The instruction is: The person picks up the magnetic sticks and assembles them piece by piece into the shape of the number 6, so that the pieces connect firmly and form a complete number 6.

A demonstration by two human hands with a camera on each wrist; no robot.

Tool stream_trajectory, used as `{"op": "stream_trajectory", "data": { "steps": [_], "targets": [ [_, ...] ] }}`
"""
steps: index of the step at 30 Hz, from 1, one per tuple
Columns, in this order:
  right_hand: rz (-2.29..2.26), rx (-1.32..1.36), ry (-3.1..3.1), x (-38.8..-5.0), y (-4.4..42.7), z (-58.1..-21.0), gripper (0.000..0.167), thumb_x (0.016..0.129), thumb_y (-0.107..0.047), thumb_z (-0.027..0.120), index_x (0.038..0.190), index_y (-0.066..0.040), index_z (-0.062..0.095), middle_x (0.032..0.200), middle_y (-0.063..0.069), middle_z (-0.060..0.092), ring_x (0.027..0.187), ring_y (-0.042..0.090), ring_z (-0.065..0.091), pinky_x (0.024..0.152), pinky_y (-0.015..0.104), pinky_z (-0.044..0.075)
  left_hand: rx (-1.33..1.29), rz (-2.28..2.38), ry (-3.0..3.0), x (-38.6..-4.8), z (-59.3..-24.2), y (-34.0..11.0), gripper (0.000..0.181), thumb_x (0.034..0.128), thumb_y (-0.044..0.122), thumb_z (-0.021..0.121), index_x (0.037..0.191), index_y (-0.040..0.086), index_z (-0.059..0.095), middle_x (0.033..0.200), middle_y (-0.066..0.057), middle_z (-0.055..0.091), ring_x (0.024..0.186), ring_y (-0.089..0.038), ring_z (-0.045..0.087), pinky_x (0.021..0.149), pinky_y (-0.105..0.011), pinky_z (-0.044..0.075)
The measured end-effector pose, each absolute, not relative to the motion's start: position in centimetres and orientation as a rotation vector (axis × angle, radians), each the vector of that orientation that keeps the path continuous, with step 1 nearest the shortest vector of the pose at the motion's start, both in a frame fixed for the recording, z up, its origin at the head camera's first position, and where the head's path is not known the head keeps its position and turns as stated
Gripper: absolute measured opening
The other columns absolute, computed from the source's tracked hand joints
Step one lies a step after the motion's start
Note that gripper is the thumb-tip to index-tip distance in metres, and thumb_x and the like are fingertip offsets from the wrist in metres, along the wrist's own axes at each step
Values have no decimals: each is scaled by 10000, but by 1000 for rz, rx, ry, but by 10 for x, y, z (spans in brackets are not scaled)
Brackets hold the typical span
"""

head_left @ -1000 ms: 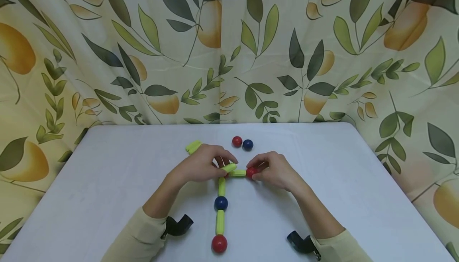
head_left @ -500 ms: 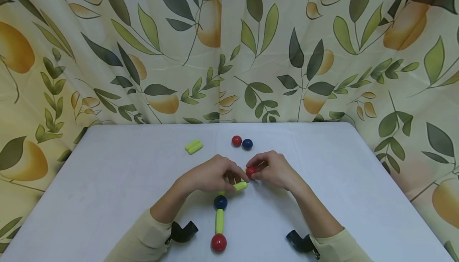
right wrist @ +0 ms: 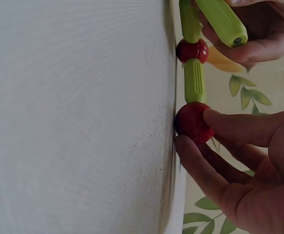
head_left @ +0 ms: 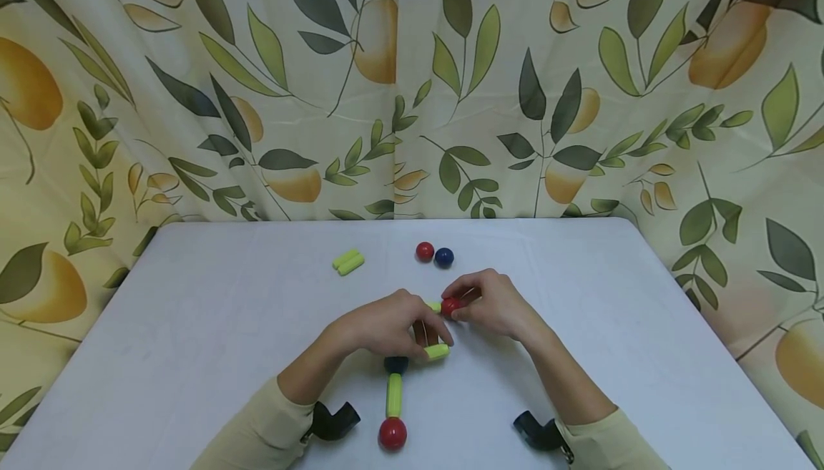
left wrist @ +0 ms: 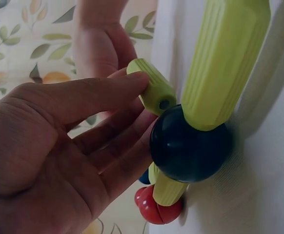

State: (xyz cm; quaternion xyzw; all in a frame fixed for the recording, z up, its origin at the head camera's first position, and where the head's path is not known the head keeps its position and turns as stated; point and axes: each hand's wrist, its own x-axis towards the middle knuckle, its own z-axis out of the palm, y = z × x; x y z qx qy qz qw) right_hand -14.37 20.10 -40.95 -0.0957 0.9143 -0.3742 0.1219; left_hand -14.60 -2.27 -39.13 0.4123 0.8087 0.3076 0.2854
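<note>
My left hand (head_left: 395, 327) pinches a ribbed yellow-green rod (head_left: 438, 351) between thumb and fingers, above the table. In the left wrist view, a small dark round spot shows on the rod's near end, close to a blue ball (left wrist: 191, 146); whether they touch I cannot tell. My right hand (head_left: 492, 305) holds a red ball (right wrist: 193, 122) by thumb and fingertips. A rod (right wrist: 194, 80) links that ball to another red ball (right wrist: 193, 50), which the left hand hides in the head view. From the blue ball a rod (head_left: 395, 395) runs down to a front red ball (head_left: 393, 433).
Two loose yellow-green rods (head_left: 348, 262) lie side by side at the back of the white table (head_left: 225, 312). To their right, a loose red ball (head_left: 425, 252) and a loose blue ball (head_left: 444, 257) sit together. A patterned curtain (head_left: 450, 98) hangs behind.
My left hand has moved toward me and slightly right with the rod, uncovering the loose rods at the back and now partly covering the blue ball. The right hand stays on its red ball.
</note>
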Motion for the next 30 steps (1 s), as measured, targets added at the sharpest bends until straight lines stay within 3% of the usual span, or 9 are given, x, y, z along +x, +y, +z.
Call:
{"op": "stream_trajectory", "data": {
  "steps": [7, 17, 30],
  "targets": [
    [-1097, -278, 2668, -144, 201, -409, 227, 863, -52, 806, 1082, -114, 809, 1022, 30, 763, 912, 186, 688, 792, 332, 566, 1140, 752, 2181, -145, -397, -19, 301, 886, 67, 818, 1171, 162, 803, 843, 112, 709, 793, 9, 617, 824, -187, 485],
    [-1091, -271, 2664, -144, 201, -408, 235, 864, -53, 807, 1092, -111, 808, 1032, 36, 762, 919, 181, 682, 786, 313, 563, 1162, 715, 2190, -142, -397, -18, 280, 890, 52, 799, 1152, 151, 812, 822, 88, 722, 739, -9, 589, 702, -171, 501],
    [-1096, -266, 2660, -145, 201, -409, 234, 858, -49, 810, 1084, -112, 811, 1022, 36, 764, 914, 181, 682, 777, 306, 559, 1188, 665, 2209, -141, -398, -18, 275, 900, 66, 793, 1154, 167, 817, 813, 102, 716, 724, -28, 567, 685, -169, 486]
  ]
}}
